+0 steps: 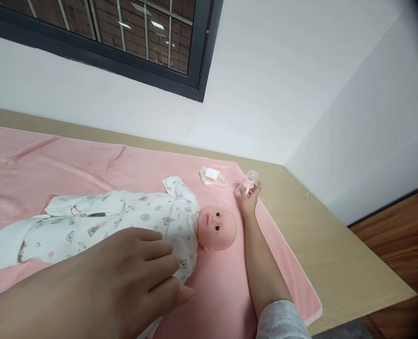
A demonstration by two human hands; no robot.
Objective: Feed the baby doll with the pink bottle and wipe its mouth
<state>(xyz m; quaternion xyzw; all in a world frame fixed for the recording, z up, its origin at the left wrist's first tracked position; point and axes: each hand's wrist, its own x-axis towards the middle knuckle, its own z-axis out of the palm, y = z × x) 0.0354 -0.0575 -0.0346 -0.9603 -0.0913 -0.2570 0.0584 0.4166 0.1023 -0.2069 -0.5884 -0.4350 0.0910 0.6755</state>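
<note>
At the far corner of the pink blanket [219, 287], my right hand [249, 200] grips a small baby bottle [252, 178] with a clear cap and pink parts. My left hand [138, 273] is close to the camera, over the doll's body. Its fingers are loosely bent and the thumb stands apart; nothing shows in it, though its palm is hidden. A baby doll [218, 228] in a white printed outfit lies on its back, head towards my right arm. My left forearm and hand hide part of its lower side.
A clear plastic packet [213, 175] with a white label lies on the blanket, left of the bottle. The wooden tabletop [301, 226] extends right of the blanket to its edge. Behind stands a white wall [247, 94] with a dark-framed window [191, 84].
</note>
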